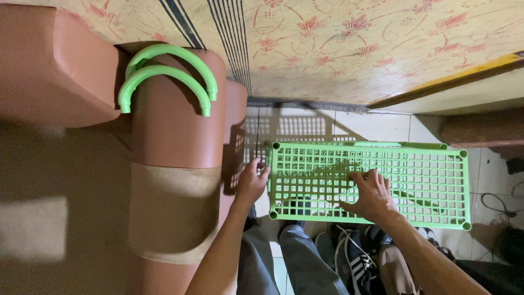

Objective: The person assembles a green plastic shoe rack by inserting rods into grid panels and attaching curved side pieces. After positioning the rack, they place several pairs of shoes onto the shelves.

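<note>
A green plastic grid shelf (pixel 426 175) lies flat in front of me, over the tiled floor. My left hand (pixel 251 183) grips its left edge near the front corner. My right hand (pixel 372 195) rests on top of the grid, fingers spread and pressing down near its middle front. Another green frame edge (pixel 393 145) shows just behind the shelf. Two green curved plastic arches (pixel 169 74) lie on the brown sofa arm (pixel 174 136) to the left.
A brown leather sofa (pixel 49 71) fills the left side. A patterned floral rug (pixel 355 43) covers the floor ahead, with a yellow-edged step (pixel 453 76) at right. Shoes (pixel 355 257) lie below the shelf by my legs. A cable (pixel 499 205) trails at far right.
</note>
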